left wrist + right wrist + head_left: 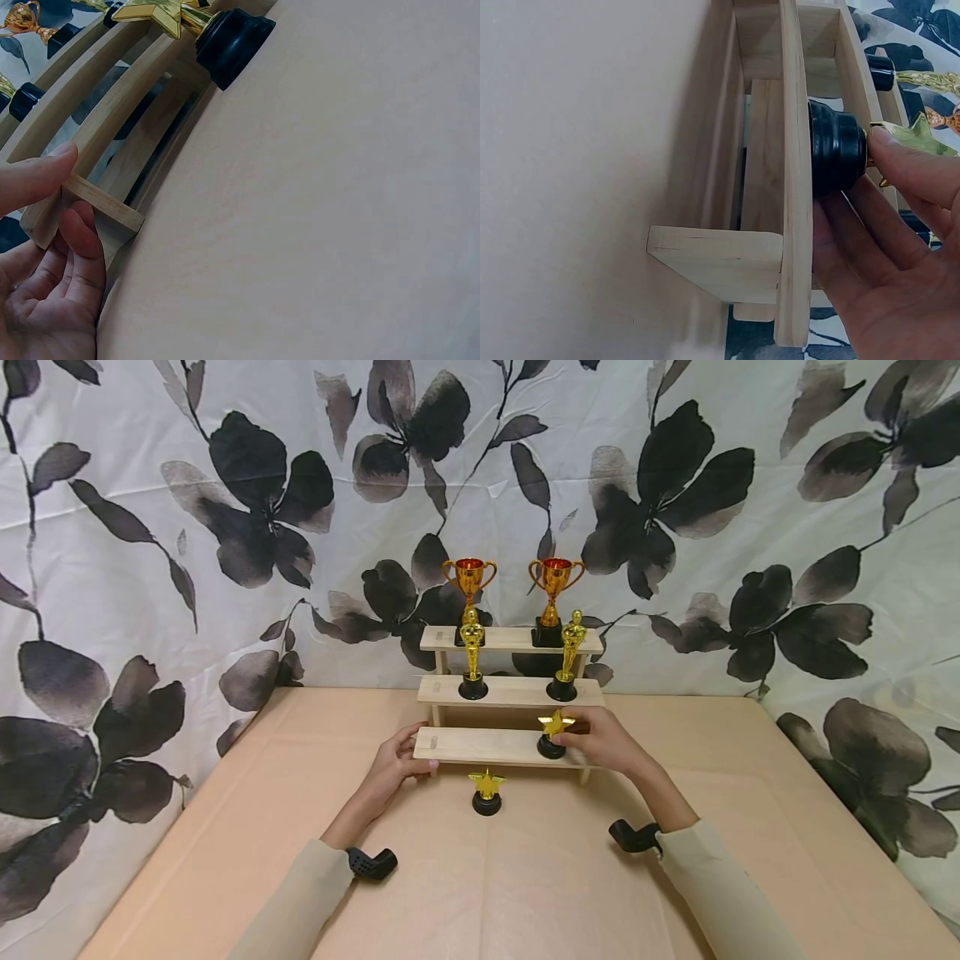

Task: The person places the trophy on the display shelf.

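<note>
A three-step wooden display stand stands at the back of the table. My right hand pinches a gold star trophy, whose black base touches the right part of the bottom step. My left hand grips the left end of that step; in the left wrist view its thumb lies on top and the fingers curl underneath. A second star trophy stands upright on the table in front of the stand.
Two gold figure statuettes stand on the middle step. On the top step are two gold cup trophies with black bases. A floral cloth hangs behind the tan-covered table.
</note>
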Demonstrator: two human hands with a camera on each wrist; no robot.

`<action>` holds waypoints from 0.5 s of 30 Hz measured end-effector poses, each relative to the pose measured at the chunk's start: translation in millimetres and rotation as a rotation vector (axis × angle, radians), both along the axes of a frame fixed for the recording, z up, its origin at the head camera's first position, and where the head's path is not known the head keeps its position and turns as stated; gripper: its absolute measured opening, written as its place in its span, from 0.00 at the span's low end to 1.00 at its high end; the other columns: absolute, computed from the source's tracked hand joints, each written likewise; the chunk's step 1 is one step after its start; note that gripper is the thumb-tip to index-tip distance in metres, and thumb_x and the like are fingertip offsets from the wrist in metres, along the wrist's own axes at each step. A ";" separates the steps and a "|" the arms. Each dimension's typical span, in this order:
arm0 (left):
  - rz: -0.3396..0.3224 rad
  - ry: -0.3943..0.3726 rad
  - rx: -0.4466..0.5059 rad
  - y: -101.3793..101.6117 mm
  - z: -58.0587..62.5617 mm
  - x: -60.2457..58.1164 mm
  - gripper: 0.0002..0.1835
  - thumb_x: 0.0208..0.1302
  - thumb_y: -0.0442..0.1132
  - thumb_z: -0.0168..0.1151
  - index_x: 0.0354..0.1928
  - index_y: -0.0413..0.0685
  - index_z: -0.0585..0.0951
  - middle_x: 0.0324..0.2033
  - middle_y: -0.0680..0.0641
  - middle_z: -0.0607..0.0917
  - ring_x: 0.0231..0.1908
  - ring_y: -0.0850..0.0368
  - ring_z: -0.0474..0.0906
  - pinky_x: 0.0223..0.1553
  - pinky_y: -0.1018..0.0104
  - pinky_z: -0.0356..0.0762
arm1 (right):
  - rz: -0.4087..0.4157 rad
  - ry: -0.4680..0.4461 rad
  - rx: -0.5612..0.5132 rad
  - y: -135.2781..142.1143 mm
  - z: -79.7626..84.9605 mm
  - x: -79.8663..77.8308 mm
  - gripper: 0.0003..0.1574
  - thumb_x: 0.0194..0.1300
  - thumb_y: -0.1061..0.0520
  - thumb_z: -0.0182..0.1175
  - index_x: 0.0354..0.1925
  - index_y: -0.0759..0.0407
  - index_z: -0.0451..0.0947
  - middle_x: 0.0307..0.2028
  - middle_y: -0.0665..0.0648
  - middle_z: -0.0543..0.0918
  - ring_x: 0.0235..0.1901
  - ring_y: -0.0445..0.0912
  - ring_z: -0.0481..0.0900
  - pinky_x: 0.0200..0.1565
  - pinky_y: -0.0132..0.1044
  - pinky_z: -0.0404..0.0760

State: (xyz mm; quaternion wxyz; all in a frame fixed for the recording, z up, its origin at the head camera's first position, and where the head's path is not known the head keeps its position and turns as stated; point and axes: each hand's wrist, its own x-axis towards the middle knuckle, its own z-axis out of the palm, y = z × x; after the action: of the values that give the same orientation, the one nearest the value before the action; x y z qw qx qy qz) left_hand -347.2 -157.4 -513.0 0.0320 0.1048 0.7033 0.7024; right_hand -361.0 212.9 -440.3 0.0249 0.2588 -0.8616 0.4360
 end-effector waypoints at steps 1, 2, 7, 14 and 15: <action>0.000 0.000 0.000 0.0 -0.1 -0.1 0.46 0.57 0.28 0.69 0.78 0.39 0.61 0.61 0.33 0.78 0.46 0.61 0.82 0.35 0.70 0.77 | 0.001 0.000 0.000 0.0 -0.1 -0.1 0.12 0.65 0.64 0.70 0.47 0.66 0.84 0.41 0.63 0.86 0.40 0.47 0.83 0.44 0.28 0.83; 0.000 0.000 0.000 0.0 -0.1 -0.3 0.46 0.57 0.28 0.69 0.78 0.39 0.61 0.61 0.33 0.78 0.46 0.61 0.82 0.35 0.70 0.77 | 0.001 0.001 0.001 0.0 -0.2 -0.3 0.12 0.65 0.64 0.69 0.47 0.66 0.84 0.41 0.62 0.86 0.40 0.47 0.83 0.44 0.28 0.83; -0.002 0.002 -0.010 -0.3 -0.2 -0.8 0.46 0.58 0.29 0.69 0.78 0.40 0.61 0.61 0.32 0.77 0.46 0.60 0.81 0.35 0.70 0.77 | 0.002 0.008 0.011 -0.3 -0.2 -1.0 0.11 0.65 0.64 0.69 0.46 0.66 0.84 0.41 0.62 0.86 0.40 0.47 0.84 0.46 0.30 0.84; -0.005 0.002 -0.012 -0.6 0.4 -1.1 0.46 0.58 0.29 0.70 0.78 0.40 0.61 0.61 0.32 0.78 0.45 0.60 0.81 0.35 0.70 0.76 | -0.007 0.012 0.022 -1.4 0.3 -1.6 0.11 0.65 0.64 0.69 0.46 0.65 0.85 0.39 0.61 0.86 0.38 0.47 0.81 0.42 0.28 0.82; -0.005 0.001 -0.012 -0.7 0.5 -1.1 0.46 0.58 0.29 0.70 0.78 0.40 0.61 0.61 0.32 0.78 0.45 0.60 0.81 0.34 0.70 0.76 | -0.009 0.014 0.023 -1.5 0.2 -1.7 0.11 0.65 0.64 0.69 0.46 0.65 0.85 0.39 0.61 0.86 0.37 0.47 0.81 0.42 0.28 0.82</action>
State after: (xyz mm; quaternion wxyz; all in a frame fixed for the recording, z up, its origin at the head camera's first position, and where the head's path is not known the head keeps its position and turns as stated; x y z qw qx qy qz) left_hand -348.3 -158.1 -512.5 0.0340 0.1066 0.7071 0.6982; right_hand -362.7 211.4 -440.1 0.0300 0.2583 -0.8675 0.4240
